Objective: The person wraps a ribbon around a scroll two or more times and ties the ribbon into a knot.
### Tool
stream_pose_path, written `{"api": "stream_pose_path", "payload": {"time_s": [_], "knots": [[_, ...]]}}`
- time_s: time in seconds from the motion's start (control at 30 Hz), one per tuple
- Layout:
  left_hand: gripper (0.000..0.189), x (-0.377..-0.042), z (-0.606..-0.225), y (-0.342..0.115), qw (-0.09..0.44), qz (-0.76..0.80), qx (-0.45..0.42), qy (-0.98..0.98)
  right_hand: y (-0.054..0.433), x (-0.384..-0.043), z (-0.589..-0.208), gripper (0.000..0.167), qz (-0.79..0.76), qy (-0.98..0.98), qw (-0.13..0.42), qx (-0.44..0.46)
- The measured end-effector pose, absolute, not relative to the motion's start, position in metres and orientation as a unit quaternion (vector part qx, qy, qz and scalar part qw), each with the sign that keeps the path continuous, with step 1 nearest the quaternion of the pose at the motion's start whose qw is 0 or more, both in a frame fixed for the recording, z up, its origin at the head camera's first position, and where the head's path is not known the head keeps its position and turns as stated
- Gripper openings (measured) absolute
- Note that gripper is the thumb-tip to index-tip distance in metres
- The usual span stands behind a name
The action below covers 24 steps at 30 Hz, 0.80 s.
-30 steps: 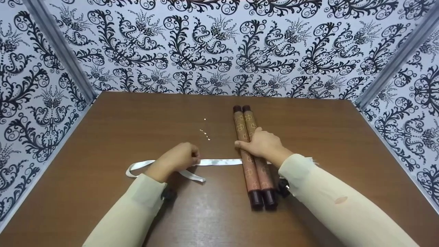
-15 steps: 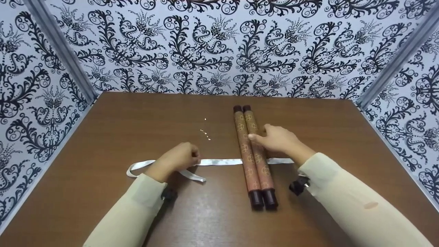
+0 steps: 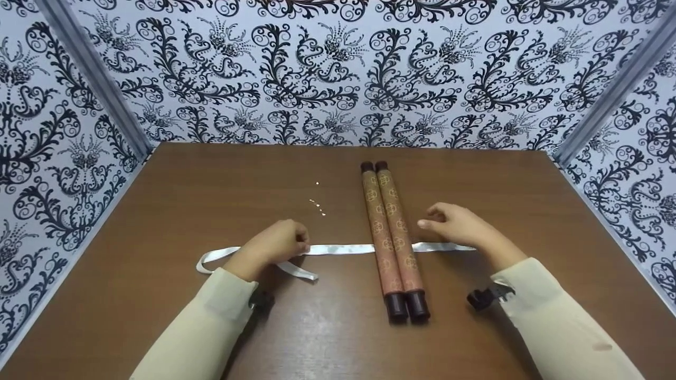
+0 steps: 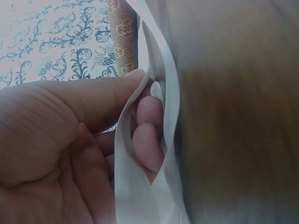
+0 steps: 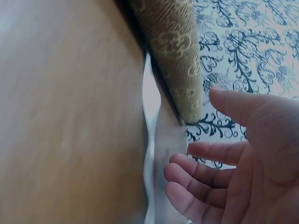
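A patterned scroll, its two rolls side by side with dark end caps, lies lengthwise on the table. Under it runs a white satin ribbon, coming out on both sides. My left hand pinches the ribbon left of the scroll. In the left wrist view, a loop of ribbon passes across the fingers. To the scroll's right, my right hand is apart from it with fingers loosely bent, holding nothing. The right wrist view has the ribbon's right part lying beside that hand's fingertips.
The brown wooden table is bounded by white walls with black scroll patterns. Several tiny white bits lie left of the scroll's far half. A ribbon loop and loose end lie around the left wrist.
My right hand has let go of the scroll and moved right, uncovering the ribbon's right part. The left hand has stayed in place on the ribbon.
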<state>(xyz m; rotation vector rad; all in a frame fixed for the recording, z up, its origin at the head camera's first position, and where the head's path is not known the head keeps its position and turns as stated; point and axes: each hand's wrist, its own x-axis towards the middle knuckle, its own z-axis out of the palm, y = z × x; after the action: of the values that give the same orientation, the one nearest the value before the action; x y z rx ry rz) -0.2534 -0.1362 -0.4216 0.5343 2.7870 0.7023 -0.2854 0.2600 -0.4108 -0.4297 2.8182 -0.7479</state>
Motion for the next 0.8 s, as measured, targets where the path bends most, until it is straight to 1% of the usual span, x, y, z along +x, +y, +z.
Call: {"api": "stream_pose_path", "payload": {"time_s": [0.07,0.27,0.33,0.63,0.8], "knots": [[0.011,-0.253,-0.421,-0.136,0.109,0.239,0.181,0.948,0.266,-0.284,-0.414,0.056,-0.256,0.95,0.096,-0.152],[0.011,-0.254,-0.419,-0.135,0.113,0.243,0.178,0.947,0.275,-0.279,-0.418,0.034,-0.263,0.945,0.088,-0.175],[0.011,-0.253,-0.419,-0.135,0.112,0.243,0.179,0.947,0.276,-0.278,-0.419,0.029,-0.263,0.943,0.086,-0.184],[0.012,-0.253,-0.42,-0.135,0.114,0.253,0.177,0.945,0.276,-0.278,-0.423,0.026,-0.244,0.942,0.077,-0.216],[0.012,-0.252,-0.42,-0.135,0.12,0.247,0.175,0.946,0.278,-0.279,-0.426,0.023,-0.221,0.943,0.091,-0.231]]}}
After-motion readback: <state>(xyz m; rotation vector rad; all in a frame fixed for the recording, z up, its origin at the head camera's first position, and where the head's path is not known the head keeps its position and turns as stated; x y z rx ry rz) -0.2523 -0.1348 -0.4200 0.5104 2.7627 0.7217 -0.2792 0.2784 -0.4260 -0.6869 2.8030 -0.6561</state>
